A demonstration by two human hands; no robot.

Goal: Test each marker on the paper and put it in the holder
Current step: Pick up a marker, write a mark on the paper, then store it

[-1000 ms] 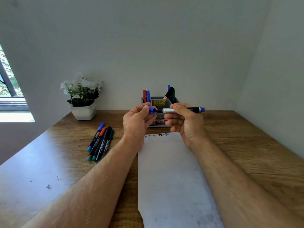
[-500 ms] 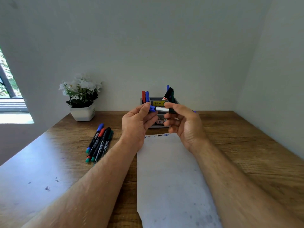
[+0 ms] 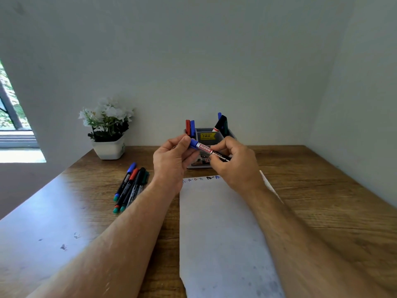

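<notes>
Head view: both forearms reached over the desk (image 3: 322,190), hands raised together just before the holder (image 3: 211,134) near the back edge. The left hand (image 3: 171,160) pinched the blue cap (image 3: 194,143) of a marker (image 3: 211,151) between thumb and fingers; the right hand (image 3: 235,164) gripped its black barrel, so the marker lay tilted between them, cap on, above the paper's (image 3: 221,233) far end. Scribbles (image 3: 202,178) lined that far edge. Four spare markers (image 3: 131,187) lay bunched left of the paper, nearer the left edge, with a flowerpot (image 3: 109,147) at the back. The desk right of the paper lay bare to its edge.
</notes>
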